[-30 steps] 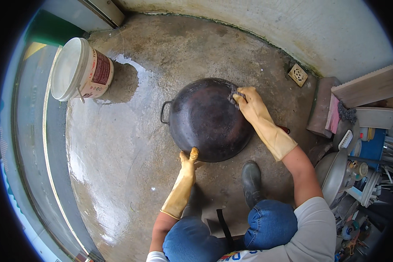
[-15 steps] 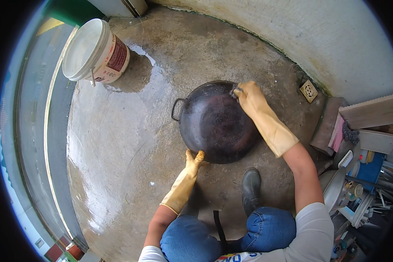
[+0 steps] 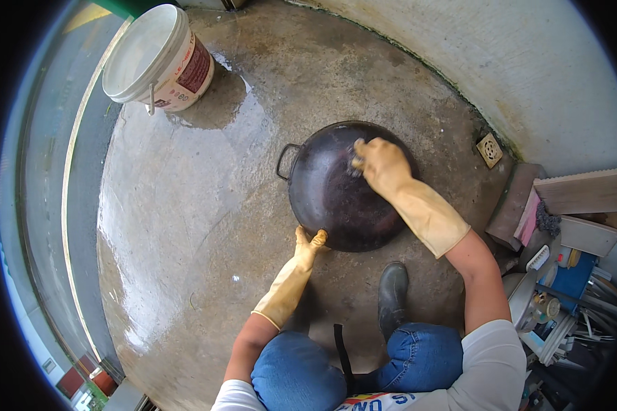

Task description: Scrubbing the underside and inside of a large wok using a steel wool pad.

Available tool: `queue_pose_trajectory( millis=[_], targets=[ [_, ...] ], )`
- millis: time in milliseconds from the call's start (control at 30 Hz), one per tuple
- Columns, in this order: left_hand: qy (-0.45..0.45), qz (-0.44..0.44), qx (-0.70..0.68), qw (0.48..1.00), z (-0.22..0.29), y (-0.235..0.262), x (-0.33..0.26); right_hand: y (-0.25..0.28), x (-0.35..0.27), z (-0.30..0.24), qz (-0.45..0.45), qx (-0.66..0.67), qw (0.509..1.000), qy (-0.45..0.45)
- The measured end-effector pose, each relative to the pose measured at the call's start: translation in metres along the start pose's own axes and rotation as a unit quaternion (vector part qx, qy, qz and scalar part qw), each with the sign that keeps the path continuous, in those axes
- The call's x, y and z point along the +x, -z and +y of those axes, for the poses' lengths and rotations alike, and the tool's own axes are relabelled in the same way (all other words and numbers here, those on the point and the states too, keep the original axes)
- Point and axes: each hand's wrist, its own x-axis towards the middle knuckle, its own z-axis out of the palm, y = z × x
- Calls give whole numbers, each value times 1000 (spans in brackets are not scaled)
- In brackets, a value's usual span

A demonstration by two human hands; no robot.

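Observation:
A large dark wok [image 3: 349, 205] lies on the wet concrete, its rounded underside seemingly facing up. One loop handle [image 3: 282, 162] sticks out on its left. My left hand [image 3: 310, 243], in a yellowish rubber glove, grips the wok's near-left edge, with part of the fingers hidden. On the far part of the dark surface, my gloved right hand [image 3: 384, 164] is closed around a grey scouring pad [image 3: 356, 157], pressing it to the metal. Only the pad's left side shows past the fingers.
A lidless white bucket [image 3: 171, 68] stands at the far left by a puddle. A square floor drain [image 3: 489, 150] lies near the pale wall. Boards [image 3: 583, 190] and cluttered tools fill the right side. My rubber boot [image 3: 393, 298] is just nearer than the wok.
My right hand has slid the scouring pad left and nearer, from the wok's far edge toward its middle. My left hand keeps its hold on the edge. The whole view has shifted slightly.

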Motion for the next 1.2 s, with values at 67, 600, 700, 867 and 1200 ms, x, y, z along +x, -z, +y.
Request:
queue_pose_trajectory(
  millis=[67, 600, 700, 867, 1200],
  targets=[
    [2, -10, -1, 1000, 2, 0, -2, 12, 12, 4, 88, -17, 988, -125],
    [87, 90, 58, 990, 66, -28, -33, -29, 24, -66, -49, -55, 997, -4],
    [95, 87, 65, 990, 68, -29, -30, -22, 18, -58, -44, -36, 996, 73],
    [110, 73, 36, 991, 73, -36, -32, 7, 26, 60, 141, 101, 973, -150],
    [-5, 58, -157, 986, 181, -22, -47, 34, -114, 1, 157, 238, 959, -13]
  ],
)
